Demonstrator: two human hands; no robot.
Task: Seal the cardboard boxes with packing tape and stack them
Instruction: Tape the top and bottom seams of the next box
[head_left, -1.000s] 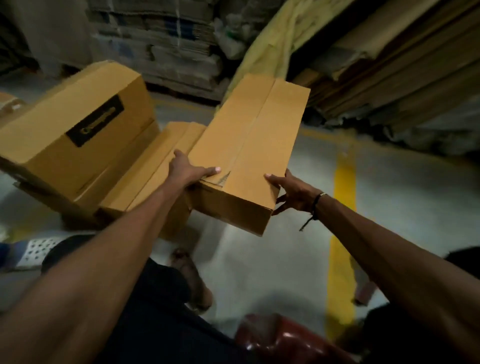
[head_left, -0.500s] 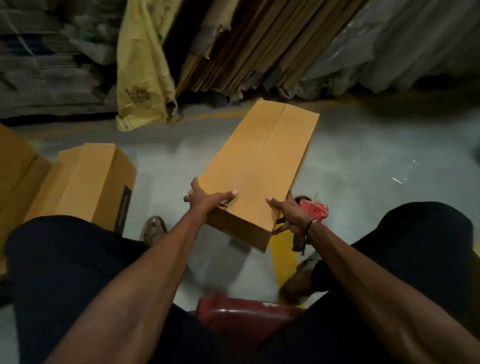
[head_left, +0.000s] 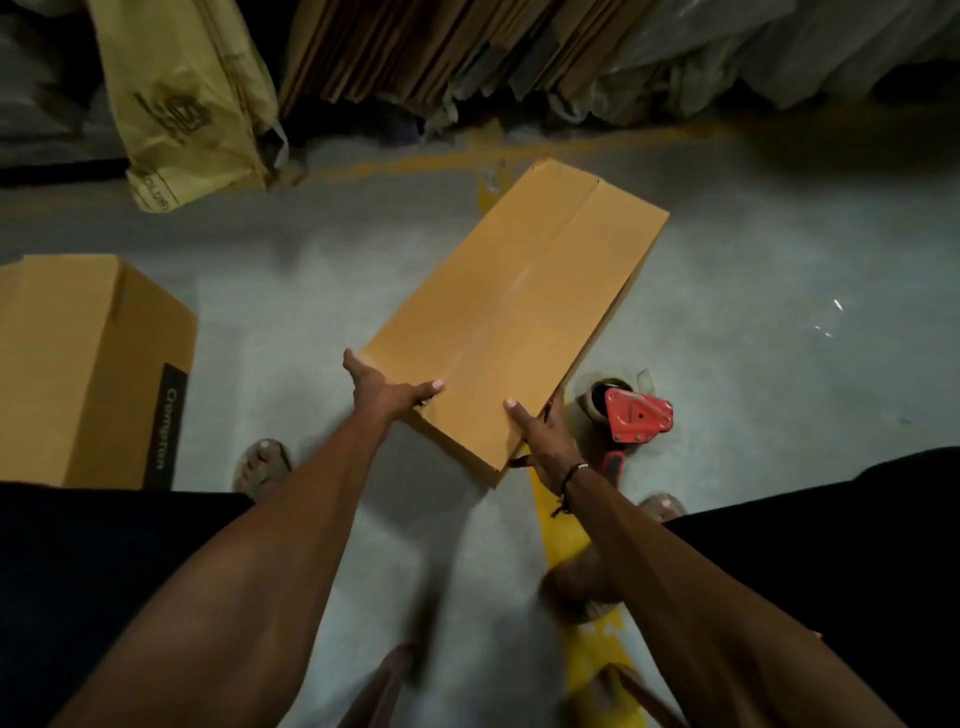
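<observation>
A long brown cardboard box (head_left: 519, 306) is held just above the grey floor, its top flaps closed along a centre seam. My left hand (head_left: 382, 392) grips its near left corner, thumb on top. My right hand (head_left: 540, 434) grips the near right corner, thumb on the top face. A red tape dispenser (head_left: 636, 415) lies on the floor just right of the box's near end. Another brown box (head_left: 88, 364) with a black label stands on the floor at the left.
Flattened cardboard sheets (head_left: 441, 47) and plastic-wrapped bundles lean along the back. A yellow printed bag (head_left: 187, 98) hangs at the back left. A yellow floor stripe (head_left: 566, 545) runs under my right arm. My sandalled feet (head_left: 262, 465) stand either side.
I have turned right, away from the stacked boxes, and carried the long box along and lowered it toward the floor. The tape dispenser has come fully into view beside it.
</observation>
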